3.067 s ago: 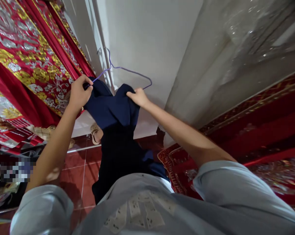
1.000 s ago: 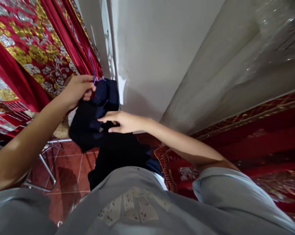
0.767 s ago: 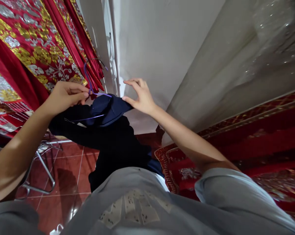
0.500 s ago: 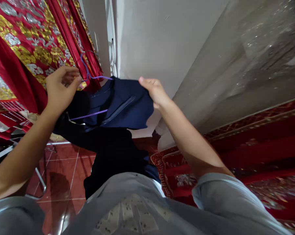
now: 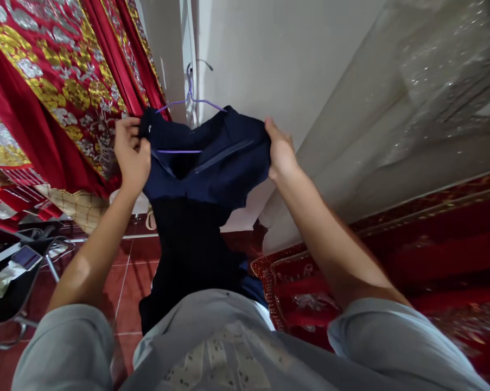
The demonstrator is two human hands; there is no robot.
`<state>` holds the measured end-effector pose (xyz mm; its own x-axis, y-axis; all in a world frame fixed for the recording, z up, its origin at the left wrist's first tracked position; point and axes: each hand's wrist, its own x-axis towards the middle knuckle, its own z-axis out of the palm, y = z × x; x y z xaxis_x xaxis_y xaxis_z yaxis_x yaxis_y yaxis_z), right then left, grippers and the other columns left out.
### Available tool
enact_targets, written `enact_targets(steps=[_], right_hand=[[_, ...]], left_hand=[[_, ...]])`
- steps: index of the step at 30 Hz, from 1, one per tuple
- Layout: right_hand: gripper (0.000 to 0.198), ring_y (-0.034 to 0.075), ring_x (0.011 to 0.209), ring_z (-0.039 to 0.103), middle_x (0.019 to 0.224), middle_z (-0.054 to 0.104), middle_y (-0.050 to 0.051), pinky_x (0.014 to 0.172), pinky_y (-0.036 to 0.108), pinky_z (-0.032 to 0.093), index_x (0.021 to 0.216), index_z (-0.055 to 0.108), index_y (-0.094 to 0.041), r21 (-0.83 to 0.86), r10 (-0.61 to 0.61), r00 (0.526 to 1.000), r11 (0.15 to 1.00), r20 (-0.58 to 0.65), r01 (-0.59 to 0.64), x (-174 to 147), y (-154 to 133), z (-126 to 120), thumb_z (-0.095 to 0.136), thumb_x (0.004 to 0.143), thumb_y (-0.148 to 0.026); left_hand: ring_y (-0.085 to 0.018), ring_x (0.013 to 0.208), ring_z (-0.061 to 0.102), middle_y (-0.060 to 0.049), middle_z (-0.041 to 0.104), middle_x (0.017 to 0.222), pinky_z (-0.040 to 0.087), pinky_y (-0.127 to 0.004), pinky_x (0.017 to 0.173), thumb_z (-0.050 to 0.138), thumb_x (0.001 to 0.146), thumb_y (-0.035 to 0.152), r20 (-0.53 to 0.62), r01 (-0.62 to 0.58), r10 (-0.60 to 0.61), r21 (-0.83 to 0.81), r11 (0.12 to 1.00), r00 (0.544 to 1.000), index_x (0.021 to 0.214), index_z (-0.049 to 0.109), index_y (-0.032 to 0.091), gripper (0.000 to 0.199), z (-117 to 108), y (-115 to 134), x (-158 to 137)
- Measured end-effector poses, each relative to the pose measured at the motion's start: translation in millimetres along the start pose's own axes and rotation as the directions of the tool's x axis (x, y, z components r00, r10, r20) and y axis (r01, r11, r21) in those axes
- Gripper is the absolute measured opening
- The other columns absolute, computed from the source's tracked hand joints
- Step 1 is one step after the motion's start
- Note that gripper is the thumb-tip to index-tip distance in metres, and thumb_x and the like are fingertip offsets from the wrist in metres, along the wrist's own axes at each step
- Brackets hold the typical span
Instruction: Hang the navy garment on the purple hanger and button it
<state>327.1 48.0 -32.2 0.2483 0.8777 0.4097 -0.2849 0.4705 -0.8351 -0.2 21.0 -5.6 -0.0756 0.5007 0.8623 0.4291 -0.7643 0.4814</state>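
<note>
A dark navy shirt [image 5: 228,174] hangs on a purple wire hanger [image 5: 190,98] in front of me. My left hand [image 5: 133,155] pinches the garment at its left shoulder, and my right hand [image 5: 281,149] grips the opposite shoulder. Between them the cloth is spread, its V-shaped neck opening facing me. The hanger's hook sticks up above the collar, and its lower bar shows across the neck opening. Below, the garment's dark lower part merges with black cloth, so I cannot tell where it ends.
Red curtains [image 5: 61,81] with gold and silver patterns hang at the left. A black folding chair [image 5: 12,296] holds a phone [image 5: 26,257] and other items. A red ornamented cloth [image 5: 391,244] lies at the right, beside the pale wall [image 5: 285,54] and a translucent covering [image 5: 432,98].
My left hand has moved right from near the hanger's neck to the shirt's left shoulder, closing on it. The hanger now sits upright and further right, and the shirt is spread wider.
</note>
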Motion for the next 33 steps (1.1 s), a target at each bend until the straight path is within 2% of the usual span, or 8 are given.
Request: enact_targets(steps=[6,11,13,15,17,19,28,33], right_hand=[[0.039,0.028,0.124,0.061,0.116,0.065,0.011,0.111,0.052,0.048,0.104,0.063,-0.021,-0.398,-0.272,0.955,0.894,-0.116,0.206,-8,10,-8,0.059,0.092,-0.058],[0.039,0.028,0.135,0.049,0.136,0.052,0.013,0.115,0.054,0.038,0.126,0.053,-0.023,-0.628,-0.595,0.801,0.648,-0.065,0.430,-54,30,1,0.058,0.094,-0.045],[0.031,0.024,0.117,0.058,0.121,0.059,0.011,0.105,0.045,0.046,0.114,0.056,-0.021,-0.586,-0.446,0.894,0.733,-0.032,0.345,-77,57,16,0.057,0.095,-0.045],[0.030,0.018,0.092,0.062,0.096,0.063,0.006,0.090,0.032,0.050,0.094,0.058,-0.019,-0.558,0.014,0.999,0.829,0.045,0.014,-93,90,33,0.060,0.095,-0.050],[0.047,0.015,0.067,0.059,0.071,0.061,0.004,0.068,0.028,0.048,0.075,0.058,-0.017,-0.580,0.445,0.888,0.757,0.118,-0.302,-101,124,47,0.057,0.096,-0.059],[0.061,0.014,0.048,0.050,0.053,0.053,0.004,0.053,0.027,0.040,0.061,0.056,-0.016,-0.590,0.632,0.766,0.666,0.122,-0.456,-103,152,54,0.051,0.097,-0.065],[0.031,0.007,0.043,0.041,0.061,0.055,-0.003,0.044,0.021,0.027,0.085,0.050,-0.020,-0.172,0.646,0.759,0.741,-0.082,-0.650,-108,198,55,0.043,0.102,-0.044],[0.030,0.008,0.043,0.033,0.055,0.041,-0.006,0.043,0.021,0.023,0.076,0.038,-0.022,0.055,0.621,0.779,0.784,-0.092,-0.618,-109,193,63,0.037,0.096,-0.045]], left_hand=[[-0.014,0.086,0.068,-0.007,0.067,0.116,0.056,-0.025,0.075,0.062,0.095,0.020,0.268,-0.047,0.050,-0.017,0.999,0.962,0.128,0.054,0.022,0.033,48,31,-43],[-0.017,0.100,0.067,-0.011,0.060,0.132,0.055,-0.029,0.085,0.062,0.096,0.022,0.036,0.061,-0.060,-0.044,0.997,0.998,0.136,0.045,0.025,0.043,63,3,-85],[-0.017,0.096,0.067,-0.010,0.062,0.125,0.055,-0.029,0.083,0.062,0.095,0.019,-0.024,0.176,-0.177,-0.054,0.983,0.984,0.132,0.046,0.024,0.041,72,-16,-106],[-0.017,0.093,0.067,-0.010,0.063,0.121,0.055,-0.030,0.082,0.062,0.091,0.013,-0.001,0.309,-0.309,-0.044,0.950,0.951,0.127,0.048,0.022,0.040,81,-33,-124],[-0.019,0.094,0.067,-0.011,0.063,0.121,0.055,-0.033,0.083,0.062,0.086,0.009,0.046,0.428,-0.427,-0.005,0.904,0.903,0.125,0.049,0.021,0.043,87,-44,-139],[-0.022,0.097,0.067,-0.012,0.064,0.122,0.055,-0.036,0.082,0.064,0.082,0.008,0.083,0.492,-0.493,0.034,0.870,0.866,0.123,0.052,0.019,0.044,88,-51,-148],[-0.022,0.107,0.066,-0.010,0.066,0.123,0.053,-0.038,0.094,0.061,0.087,0.012,0.161,0.559,-0.563,0.074,0.826,0.811,0.116,0.057,0.020,0.030,75,-61,-188],[-0.023,0.112,0.062,-0.010,0.066,0.116,0.047,-0.039,0.103,0.057,0.089,0.013,0.038,0.517,-0.523,0.110,0.849,0.851,0.114,0.061,0.018,0.025,79,-42,-204]])
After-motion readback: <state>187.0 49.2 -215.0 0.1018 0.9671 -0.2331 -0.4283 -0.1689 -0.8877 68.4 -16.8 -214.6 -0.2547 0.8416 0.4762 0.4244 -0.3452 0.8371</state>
